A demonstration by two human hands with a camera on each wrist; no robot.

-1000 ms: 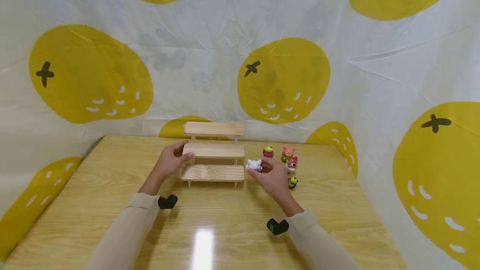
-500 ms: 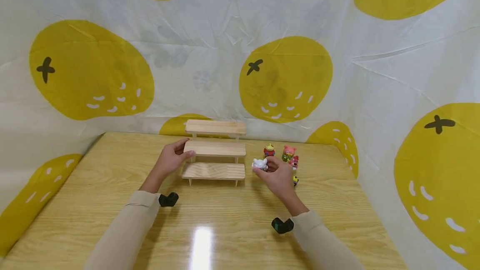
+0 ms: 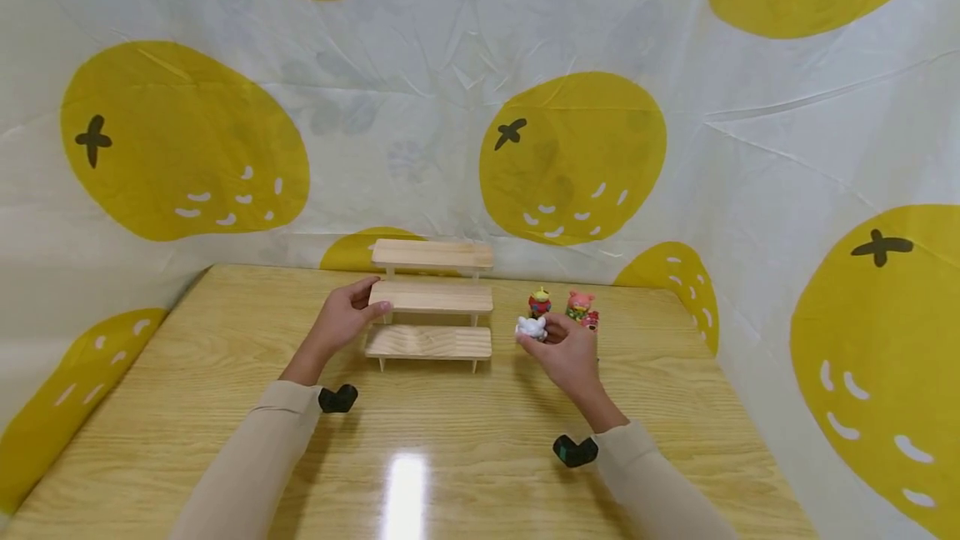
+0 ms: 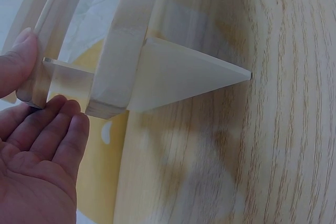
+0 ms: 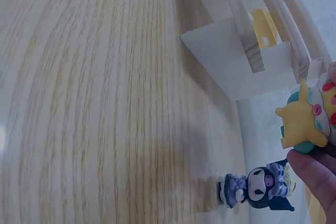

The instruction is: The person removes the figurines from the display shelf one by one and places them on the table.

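Note:
A three-tier wooden display stand stands on the table. My left hand grips the left end of its middle tier, thumb above and fingers under the board, as the left wrist view shows. Right of the stand, my right hand pinches a small figurine above the table. From the head it looks white with ears; in the right wrist view the held figurine shows a cream-yellow body, teal parts and red spots. The palm side of my right hand is mostly hidden.
Behind my right hand stand a red-and-blue figurine with a yellow top and a pink figurine; another is partly hidden. A black-and-purple figurine stands in the right wrist view. A curtain with yellow fruit print hangs behind the table.
My right hand has moved a little to the right, away from the stand, with the figurine in it. It now covers more of the figurines behind. My left hand has kept its grip.

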